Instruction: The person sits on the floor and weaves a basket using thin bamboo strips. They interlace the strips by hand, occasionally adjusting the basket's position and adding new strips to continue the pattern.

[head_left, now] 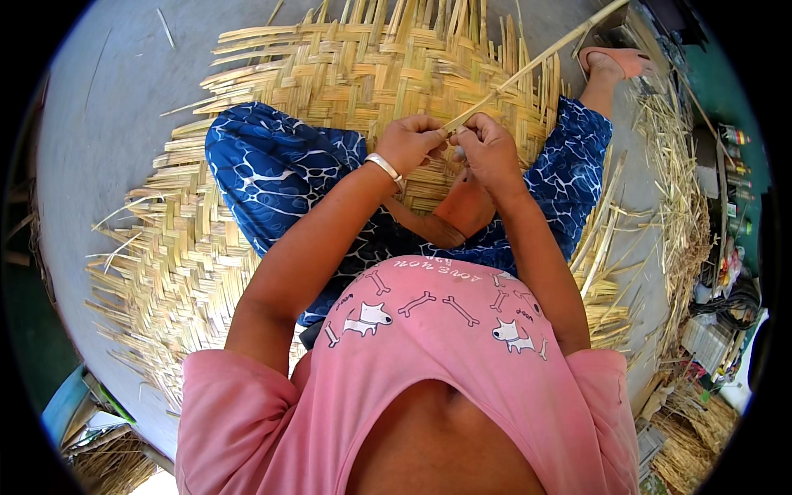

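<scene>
Yellow strip (544, 60) pinched by left hand (409, 145) and right hand (488, 153) — containers (734, 135) rightward, contents unclear.

The mat (190, 239) is yellow, the trousers (268, 177) white-veined blue.

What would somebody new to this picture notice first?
Probably the large straw-coloured woven mat, spreading from the top down the left side. Next come the bright pink shirt at the bottom and the blue patterned trousers across the middle. A long pale strip slants toward the upper right.
</scene>
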The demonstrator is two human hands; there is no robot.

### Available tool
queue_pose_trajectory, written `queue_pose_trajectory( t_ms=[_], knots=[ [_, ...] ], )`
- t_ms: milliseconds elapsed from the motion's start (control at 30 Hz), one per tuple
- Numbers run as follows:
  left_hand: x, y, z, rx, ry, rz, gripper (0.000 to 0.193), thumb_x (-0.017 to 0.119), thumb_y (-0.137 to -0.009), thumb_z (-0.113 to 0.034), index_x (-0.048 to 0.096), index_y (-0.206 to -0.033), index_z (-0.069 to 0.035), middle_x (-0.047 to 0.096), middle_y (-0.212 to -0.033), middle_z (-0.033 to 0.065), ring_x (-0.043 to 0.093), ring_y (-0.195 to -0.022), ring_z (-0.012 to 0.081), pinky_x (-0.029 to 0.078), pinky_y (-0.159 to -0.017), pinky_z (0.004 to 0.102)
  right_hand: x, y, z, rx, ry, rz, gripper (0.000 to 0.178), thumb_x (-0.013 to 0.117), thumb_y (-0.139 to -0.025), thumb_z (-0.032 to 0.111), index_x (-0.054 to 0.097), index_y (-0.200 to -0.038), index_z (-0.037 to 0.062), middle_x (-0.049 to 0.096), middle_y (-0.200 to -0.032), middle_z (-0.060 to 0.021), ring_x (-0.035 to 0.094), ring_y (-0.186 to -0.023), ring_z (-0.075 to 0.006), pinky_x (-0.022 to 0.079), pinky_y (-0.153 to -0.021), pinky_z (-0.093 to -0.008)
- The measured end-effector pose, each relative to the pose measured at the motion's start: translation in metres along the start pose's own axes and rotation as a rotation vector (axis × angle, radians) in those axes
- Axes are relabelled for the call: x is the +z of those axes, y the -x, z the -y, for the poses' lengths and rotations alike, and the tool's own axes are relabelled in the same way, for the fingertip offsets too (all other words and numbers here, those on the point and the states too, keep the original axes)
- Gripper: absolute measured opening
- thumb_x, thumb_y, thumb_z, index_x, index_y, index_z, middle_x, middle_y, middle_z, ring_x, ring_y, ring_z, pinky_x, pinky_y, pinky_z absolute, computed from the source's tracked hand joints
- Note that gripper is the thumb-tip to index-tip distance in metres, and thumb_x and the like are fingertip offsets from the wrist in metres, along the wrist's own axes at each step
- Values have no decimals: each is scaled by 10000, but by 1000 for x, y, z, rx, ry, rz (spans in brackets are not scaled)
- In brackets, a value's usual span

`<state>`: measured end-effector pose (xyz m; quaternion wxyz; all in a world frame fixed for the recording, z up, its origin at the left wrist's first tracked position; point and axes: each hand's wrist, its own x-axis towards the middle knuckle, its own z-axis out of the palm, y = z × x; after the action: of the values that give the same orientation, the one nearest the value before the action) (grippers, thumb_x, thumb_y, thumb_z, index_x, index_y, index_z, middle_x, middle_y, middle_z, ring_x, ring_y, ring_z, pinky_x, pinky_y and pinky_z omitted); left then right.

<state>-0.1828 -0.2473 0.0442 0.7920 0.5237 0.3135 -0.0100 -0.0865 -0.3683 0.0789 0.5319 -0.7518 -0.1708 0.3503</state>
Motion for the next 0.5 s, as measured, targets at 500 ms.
queue_pose_trajectory(
  t_ms=[500],
  knots=[
    [9, 2, 10, 94, 133, -92, 185, 637, -818, -142, 658, -907, 18, 652, -749, 54, 588, -634, 94, 473, -558, 235, 6, -4, -18, -105, 136, -116, 225, 654, -851, 214, 601, -819, -2, 563, -658, -19, 516, -573, -84, 418, -524, -233]
  ],
)
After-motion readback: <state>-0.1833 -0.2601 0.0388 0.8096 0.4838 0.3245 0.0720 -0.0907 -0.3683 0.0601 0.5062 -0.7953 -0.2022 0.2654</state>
